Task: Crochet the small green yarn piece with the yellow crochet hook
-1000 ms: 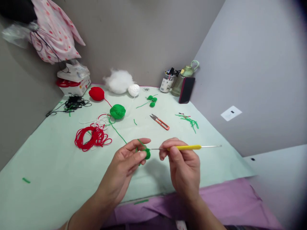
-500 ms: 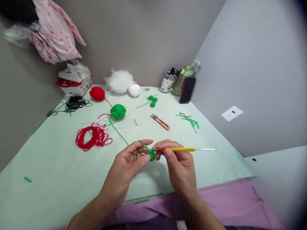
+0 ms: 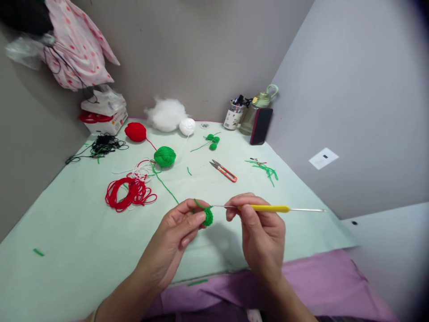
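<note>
My left hand [image 3: 177, 232] pinches a small round green crochet piece [image 3: 208, 217] between thumb and fingers, just above the table's near edge. A green strand runs from it back to the green yarn ball [image 3: 165, 156]. My right hand [image 3: 261, 232] is closed on a crochet hook with a yellow handle [image 3: 264, 208], held level. Its metal tip points left and touches the green piece. The hook's other metal end sticks out to the right.
On the pale green table [image 3: 67, 232] lie a red yarn tangle [image 3: 129, 193], a red yarn ball [image 3: 136, 131], black thread [image 3: 102, 145], orange snips [image 3: 224, 171], green scraps [image 3: 264, 169], small green crochet pieces [image 3: 212, 141], white stuffing [image 3: 166, 114], a pen cup [image 3: 233, 117], a bottle and a phone [image 3: 261, 126].
My right hand pushed the hook left into the green piece, then drew it back to the right. My left index finger has curled down onto the piece.
</note>
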`<state>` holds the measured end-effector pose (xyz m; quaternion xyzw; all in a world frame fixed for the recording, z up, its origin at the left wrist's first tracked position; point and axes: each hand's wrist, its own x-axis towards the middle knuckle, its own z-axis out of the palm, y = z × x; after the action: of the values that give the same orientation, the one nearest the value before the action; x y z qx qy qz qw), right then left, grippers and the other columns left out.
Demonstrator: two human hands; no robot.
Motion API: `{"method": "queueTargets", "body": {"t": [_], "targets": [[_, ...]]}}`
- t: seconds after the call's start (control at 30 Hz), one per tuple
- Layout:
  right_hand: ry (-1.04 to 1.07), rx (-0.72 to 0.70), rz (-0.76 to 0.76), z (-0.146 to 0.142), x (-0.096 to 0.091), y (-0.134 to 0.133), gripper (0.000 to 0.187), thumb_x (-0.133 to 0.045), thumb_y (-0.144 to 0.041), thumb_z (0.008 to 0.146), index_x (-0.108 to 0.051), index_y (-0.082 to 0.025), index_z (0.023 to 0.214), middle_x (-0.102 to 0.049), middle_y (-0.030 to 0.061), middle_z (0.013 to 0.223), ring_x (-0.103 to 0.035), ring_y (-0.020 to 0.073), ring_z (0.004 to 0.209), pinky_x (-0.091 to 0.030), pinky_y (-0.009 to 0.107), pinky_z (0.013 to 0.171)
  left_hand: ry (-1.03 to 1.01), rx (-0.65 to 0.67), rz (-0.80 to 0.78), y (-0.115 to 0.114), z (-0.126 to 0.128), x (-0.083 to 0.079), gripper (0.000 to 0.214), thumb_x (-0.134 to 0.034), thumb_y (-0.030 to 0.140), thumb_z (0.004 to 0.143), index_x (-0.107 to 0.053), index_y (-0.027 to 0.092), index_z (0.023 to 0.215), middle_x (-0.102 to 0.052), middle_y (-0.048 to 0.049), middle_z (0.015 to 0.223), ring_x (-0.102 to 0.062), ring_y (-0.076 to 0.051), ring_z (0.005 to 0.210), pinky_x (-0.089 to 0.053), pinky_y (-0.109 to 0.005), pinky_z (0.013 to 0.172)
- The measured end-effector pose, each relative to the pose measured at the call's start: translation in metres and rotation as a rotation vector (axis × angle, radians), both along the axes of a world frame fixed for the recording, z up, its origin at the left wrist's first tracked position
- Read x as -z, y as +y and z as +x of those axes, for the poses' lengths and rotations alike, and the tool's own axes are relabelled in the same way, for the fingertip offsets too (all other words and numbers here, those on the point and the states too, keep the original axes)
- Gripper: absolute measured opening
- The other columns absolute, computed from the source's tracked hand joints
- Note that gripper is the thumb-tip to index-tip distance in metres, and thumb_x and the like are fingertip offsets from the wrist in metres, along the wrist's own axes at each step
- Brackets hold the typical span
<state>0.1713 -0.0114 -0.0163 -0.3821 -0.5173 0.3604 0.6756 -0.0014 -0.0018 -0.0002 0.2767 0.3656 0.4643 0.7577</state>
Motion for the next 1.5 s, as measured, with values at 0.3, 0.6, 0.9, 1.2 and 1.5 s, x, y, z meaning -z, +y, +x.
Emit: {"method": "queueTargets", "body": {"t": [0.3,0.6,0.9,1.2,1.5], "targets": [[-0.051,0.122,0.157,-0.0029,-0.0006,-0.0003,0.021,-0.062,-0.018,0.105,-0.081,-0.027,0.107,-0.072,0.0023,0.091,-0.063,0.0154,0.076,-0.049,0.033,0.07,0.009,0.01,0.0,0.0022,-0.0002,0.0016,0.015,-0.087,0.03,0.084,-0.084,0.02,0.096,-0.051,0.0087,0.065,-0.019,-0.003,0.051,-0.03,-0.015,0.057],[-0.069,-0.031,0.098,-0.0038,-0.0038,-0.0033,0.021,-0.061,-0.016,0.106,-0.08,-0.025,0.106,-0.074,0.0012,0.091,-0.065,0.0133,0.077,-0.053,0.03,0.071,0.003,0.009,0.012,0.0012,-0.001,0.0011,0.016,-0.089,0.03,0.083,-0.083,0.02,0.093,-0.049,0.0091,0.063,-0.019,-0.003,0.051,-0.027,-0.017,0.054],[-0.064,-0.014,0.091,-0.0041,-0.0011,-0.0015,0.021,-0.061,-0.017,0.106,-0.08,-0.026,0.106,-0.073,0.0001,0.091,-0.065,0.0123,0.076,-0.053,0.029,0.071,0.003,0.024,0.022,0.0015,-0.0011,0.003,0.013,-0.087,0.028,0.084,-0.082,0.019,0.093,-0.056,0.0066,0.07,-0.019,-0.002,0.052,-0.018,-0.016,0.05],[-0.067,-0.028,0.087,-0.0039,-0.0009,-0.0027,0.02,-0.061,-0.018,0.106,-0.08,-0.025,0.106,-0.073,0.0006,0.09,-0.065,0.013,0.077,-0.053,0.03,0.071,0.01,0.014,0.02,0.002,-0.0002,0.0018,0.015,-0.087,0.029,0.084,-0.082,0.018,0.091,-0.052,0.0075,0.067,-0.018,-0.003,0.051,-0.019,-0.016,0.05],[-0.09,-0.029,0.062,-0.0034,0.0009,-0.0042,0.02,-0.06,-0.02,0.107,-0.079,-0.026,0.106,-0.073,-0.0005,0.092,-0.065,0.0119,0.077,-0.053,0.028,0.072,0.017,0.018,0.013,0.0017,0.0001,0.0022,0.015,-0.087,0.029,0.084,-0.081,0.018,0.091,-0.054,0.0066,0.07,-0.019,-0.003,0.052,-0.019,-0.017,0.051]]}}
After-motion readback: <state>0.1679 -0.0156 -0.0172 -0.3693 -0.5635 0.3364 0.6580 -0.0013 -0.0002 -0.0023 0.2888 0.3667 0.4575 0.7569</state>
